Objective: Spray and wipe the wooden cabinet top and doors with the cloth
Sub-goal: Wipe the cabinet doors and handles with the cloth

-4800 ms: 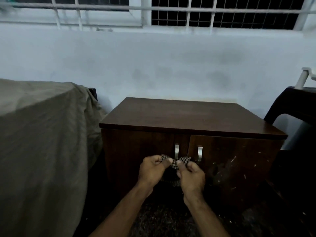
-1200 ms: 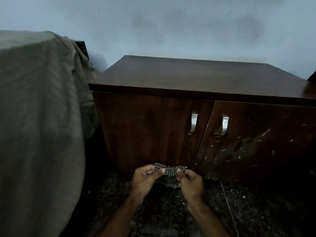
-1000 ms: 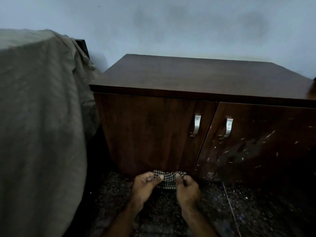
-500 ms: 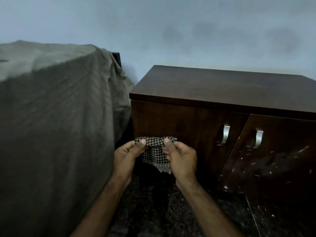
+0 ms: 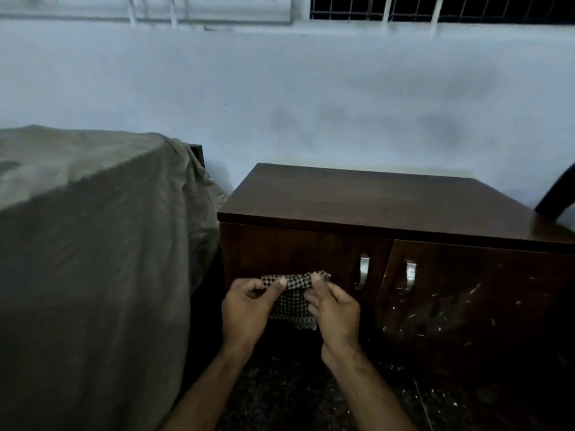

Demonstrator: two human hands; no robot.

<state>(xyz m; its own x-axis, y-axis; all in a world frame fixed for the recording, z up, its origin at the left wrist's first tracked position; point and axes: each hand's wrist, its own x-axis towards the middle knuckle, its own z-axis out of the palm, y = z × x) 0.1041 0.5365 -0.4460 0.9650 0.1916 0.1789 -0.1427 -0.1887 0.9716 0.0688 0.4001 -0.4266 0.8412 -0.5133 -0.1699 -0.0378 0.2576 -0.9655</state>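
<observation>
Left hand [image 5: 245,306] and right hand [image 5: 334,309] each pinch the top edge of the checked cloth [image 5: 292,301], which hangs in front of the cabinet's left door [image 5: 289,256]. Looks like it's being folded into a wiping pad. No spray bottle in view. Cabinet top [image 5: 373,197] bare; right door [image 5: 466,303] speckled with marks.
</observation>
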